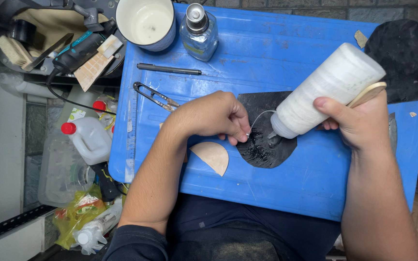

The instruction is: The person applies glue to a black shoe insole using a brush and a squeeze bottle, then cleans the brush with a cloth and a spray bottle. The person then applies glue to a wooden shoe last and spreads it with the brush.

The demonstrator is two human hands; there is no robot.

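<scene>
My right hand (359, 121) holds a white squeeze bottle (327, 89) tipped nozzle-down, along with a flat wooden stick (369, 94). The nozzle touches a black leather piece (267, 145) lying on a blue board (267, 58), and wet glossy glue spreads over its lower half. My left hand (214, 116) rests on the left edge of the black piece, fingers pressed down near the glue. A thin white strand curves from those fingers toward the nozzle. A tan half-round leather piece (213, 155) lies just below my left hand.
On the board's far side lie a black pen (169, 69), thread snips (153, 94), a glass bottle (199, 31) and a white cup (146, 21). A large black sheet (405, 55) sits at the far right. Tools, jugs and bags crowd the left floor.
</scene>
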